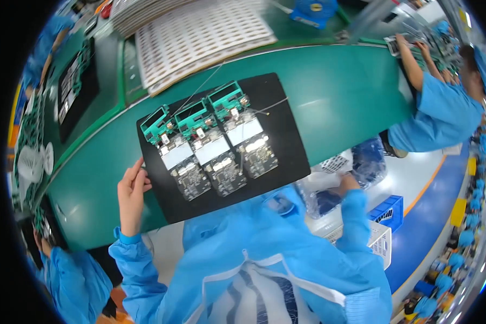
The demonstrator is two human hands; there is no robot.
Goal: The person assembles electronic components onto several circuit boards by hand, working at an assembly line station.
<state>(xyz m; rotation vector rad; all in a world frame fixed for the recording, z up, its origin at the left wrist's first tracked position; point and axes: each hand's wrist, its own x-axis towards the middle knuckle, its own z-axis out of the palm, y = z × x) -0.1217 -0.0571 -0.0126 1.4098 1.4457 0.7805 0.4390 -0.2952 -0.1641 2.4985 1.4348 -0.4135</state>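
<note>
Three circuit boards (227, 178) lie side by side on a black mat (286, 124). Each has a pale rectangular plate and a green frame (194, 117) at its far end, and thin wires rise from them. My left hand (132, 189) is at the mat's left edge, fingers partly stretched, index finger pointing forward, nothing seen in it. Off the bench's near edge to the right, my right hand (348, 184) reaches down beside a white perforated basket (337, 162) and clear plastic over dark blue. Blur hides its fingers, so I cannot tell whether it grips anything.
The green bench (356, 97) runs across. Behind it lies a white panel with rows of holes (200, 38). Co-workers in blue sit at right (437, 119) and lower left (75, 286). A blue crate (389, 210) and white basket (382, 245) stand below at right.
</note>
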